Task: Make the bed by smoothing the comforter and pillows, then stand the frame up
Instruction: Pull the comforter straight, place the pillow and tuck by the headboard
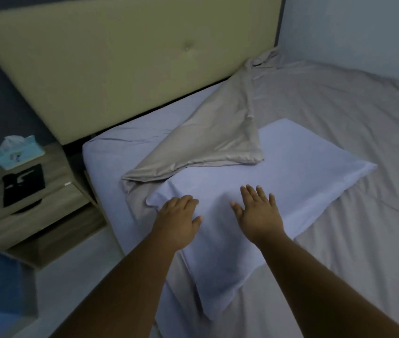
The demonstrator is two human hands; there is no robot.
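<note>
Left hand (pixel 177 222) palm-down, gripping nothing | right hand (pixel 259 213) spread flat, likewise | both on white rectangular fabric pillow (pixel 291 167) | beige comforter (pixel 339 123) corner overlaps it.

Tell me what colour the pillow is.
The pillow is plain pale lavender-blue, shown best in the head view.

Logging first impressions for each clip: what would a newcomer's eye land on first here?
The left hand and right hand rest flat on a pale pillow lying askew in the middle of the view. A folded-back corner of the beige comforter drapes over the pillow's far edge, baring the sheet below the headboard.
</note>
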